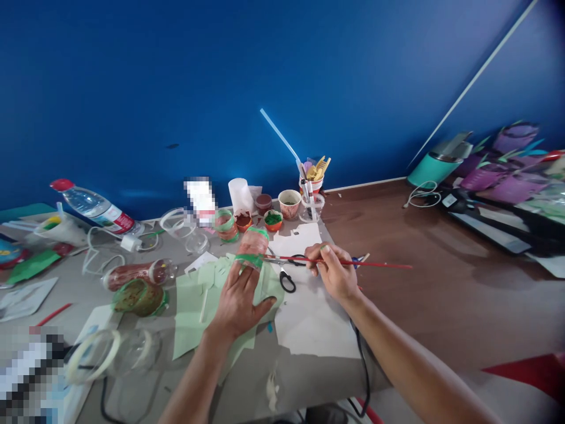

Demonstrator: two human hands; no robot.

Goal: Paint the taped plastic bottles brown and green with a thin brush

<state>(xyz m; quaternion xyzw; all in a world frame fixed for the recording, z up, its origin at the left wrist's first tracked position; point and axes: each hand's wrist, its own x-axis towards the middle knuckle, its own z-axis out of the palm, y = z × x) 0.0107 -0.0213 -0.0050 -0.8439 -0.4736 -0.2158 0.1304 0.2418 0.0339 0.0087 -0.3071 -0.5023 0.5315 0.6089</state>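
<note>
My left hand point(238, 300) has its fingers pushed up inside a small clear plastic cylinder point(252, 242), painted reddish with green bands at both ends; the thumb sticks out to the right. In my right hand point(334, 270) is a thin red paintbrush point(375, 264), pinched between thumb and fingers and lying nearly level. Its tip end reaches the right side of the cylinder; whether the bristles touch it I cannot tell. Black-handled scissors point(288, 281) lie under the brush on white paper point(315, 330). Behind the hands stand a cup of green paint point(273, 220) and a cup of brownish-red paint point(243, 221).
Pale green paper point(189, 318) lies beneath my left hand. To the left are painted plastic containers point(140, 296), tape rolls point(95, 355) and a water bottle point(99, 209). A cup of plastic cutlery point(314, 182) stands at the back; a black cable point(364, 371) hangs over the front edge.
</note>
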